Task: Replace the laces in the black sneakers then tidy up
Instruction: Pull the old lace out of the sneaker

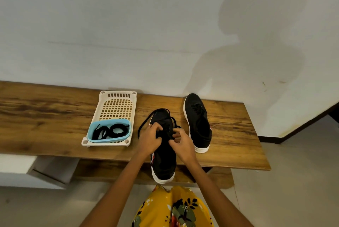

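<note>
From the head camera, your hands cover the middle of the near sneaker [164,162], so its eyelets and tongue are hidden and you cannot see how far the lace [146,122] is threaded. Your left hand [149,139] has its fingers curled down onto the lacing area, gripping the lace there. Your right hand [180,142] pinches a bit of lace between thumb and fingertips; the exact strand is too small to make out. A long loop of the flat black lace arcs out past the toe and down the sneaker's left side. The sneaker is black knit fabric with a white rubber sole; its heel hangs over the front edge of the bench [45,116], and a red and white mark shows on its side, partly blocked by your left wrist.

The far sneaker [199,124] lies just to the right, wholly on the bench, toe toward the wall, with its lacing dark on dark and hard to read.

To the left, a white plastic tray [117,105] with a grid floor holds a light blue tub [91,132] at its near end. Coiled black laces [110,131] lie inside it. The bench is wood grain, brown and streaked. Your yellow floral clothing is cut off at the bottom edge.
</note>
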Demonstrator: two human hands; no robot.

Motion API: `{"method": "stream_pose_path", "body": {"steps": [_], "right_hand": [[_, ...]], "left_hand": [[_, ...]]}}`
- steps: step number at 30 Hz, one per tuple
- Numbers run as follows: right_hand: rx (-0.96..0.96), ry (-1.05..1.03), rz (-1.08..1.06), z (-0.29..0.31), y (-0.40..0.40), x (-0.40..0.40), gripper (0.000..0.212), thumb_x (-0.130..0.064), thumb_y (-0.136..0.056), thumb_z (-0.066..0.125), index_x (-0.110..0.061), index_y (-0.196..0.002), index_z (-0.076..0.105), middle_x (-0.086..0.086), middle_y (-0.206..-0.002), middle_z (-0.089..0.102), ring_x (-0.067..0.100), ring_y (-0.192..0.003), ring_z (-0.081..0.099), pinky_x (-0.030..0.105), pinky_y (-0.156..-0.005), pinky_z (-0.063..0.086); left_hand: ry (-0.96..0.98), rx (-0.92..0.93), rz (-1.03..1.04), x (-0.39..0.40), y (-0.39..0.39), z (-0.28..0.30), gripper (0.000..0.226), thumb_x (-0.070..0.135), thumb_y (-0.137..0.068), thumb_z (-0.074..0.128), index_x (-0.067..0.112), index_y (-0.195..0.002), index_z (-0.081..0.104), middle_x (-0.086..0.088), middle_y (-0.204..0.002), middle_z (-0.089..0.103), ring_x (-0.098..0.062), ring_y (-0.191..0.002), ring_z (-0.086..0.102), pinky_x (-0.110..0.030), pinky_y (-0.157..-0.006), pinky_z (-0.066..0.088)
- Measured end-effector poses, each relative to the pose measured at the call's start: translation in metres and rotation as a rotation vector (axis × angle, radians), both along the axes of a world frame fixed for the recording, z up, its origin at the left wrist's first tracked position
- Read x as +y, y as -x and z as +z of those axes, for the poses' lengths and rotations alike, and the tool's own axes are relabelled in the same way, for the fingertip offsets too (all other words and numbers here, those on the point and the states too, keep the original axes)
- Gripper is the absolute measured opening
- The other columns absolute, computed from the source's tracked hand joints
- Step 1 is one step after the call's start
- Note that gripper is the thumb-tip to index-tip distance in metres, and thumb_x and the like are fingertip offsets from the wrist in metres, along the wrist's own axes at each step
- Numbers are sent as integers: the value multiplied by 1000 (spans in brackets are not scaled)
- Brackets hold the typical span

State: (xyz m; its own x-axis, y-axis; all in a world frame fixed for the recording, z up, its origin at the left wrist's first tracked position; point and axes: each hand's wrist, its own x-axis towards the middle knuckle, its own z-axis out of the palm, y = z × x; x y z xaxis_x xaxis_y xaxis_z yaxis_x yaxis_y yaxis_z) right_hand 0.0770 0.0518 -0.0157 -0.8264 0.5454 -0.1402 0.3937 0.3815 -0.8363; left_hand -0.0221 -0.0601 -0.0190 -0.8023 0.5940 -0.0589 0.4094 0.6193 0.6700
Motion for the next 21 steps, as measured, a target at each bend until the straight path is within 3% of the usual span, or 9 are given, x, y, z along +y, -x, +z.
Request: {"method": "stream_pose_path", "body": {"steps": [2,6,8,11,14,17,19,21], "right_hand": [[53,41,-68,-2,-2,1,36,-10,-89,60,-11,-124,53,-1,-105,59,8,-92,56,6,-69,43],[89,7,-78,-5,-5,6,23,-5,-89,57,-9,-111,57,2,-107,59,5,-87,53,3,-68,40],[88,-5,-63,-6,-4,6,21,-4,-88,56,-10,-109,57,2,-107,58,5,-88,54,5,-69,41],[85,-41,-22,-8,-3,5,23,-5,-89,54,-11,-110,57,2,-108,58,9,-94,56,10,-73,43],[75,-52,0,-10,-3,6,22,-5,-90,53,-12,-111,56,2,-109,58,10,-96,56,10,-72,43],[76,-79,21,-10,-2,8,22,-6,-90,53,-12,-111,57,2,-110,59,10,-97,56,11,-74,43],[78,-151,47,-10,0,6,23,-6,-89,53,-11,-111,56,2,-110,58,10,-95,55,19,-77,47],[66,-239,92,-12,2,2,28,-5,-87,53,-15,-114,55,1,-112,55,13,-94,56,30,-79,51]], "left_hand": [[-16,24,6,-1,1,1,33,1,-79,54,23,-105,54,1,-118,54,-13,-83,56,-21,-66,37],[40,105,-58,1,-1,0,39,1,-84,52,22,-116,59,1,-125,49,-16,-104,56,-20,-74,42],[61,176,-55,6,-4,-3,29,10,-89,55,19,-116,60,1,-123,52,-16,-99,59,-21,-75,45],[70,232,12,13,-5,-3,12,21,-91,57,14,-99,60,0,-106,56,-18,-88,61,-22,-66,41],[40,197,119,19,-5,0,10,22,-89,60,13,-86,57,-1,-94,58,-19,-85,60,-23,-67,38],[75,9,185,19,4,4,10,28,-90,59,19,-84,60,3,-97,62,-16,-91,60,-25,-75,38],[168,-97,93,19,15,13,18,31,-89,57,19,-77,62,2,-91,63,-16,-86,58,-32,-76,43],[292,-18,-40,23,27,24,25,34,-87,56,16,-72,65,-1,-91,65,-19,-88,57,-38,-84,44]]}}
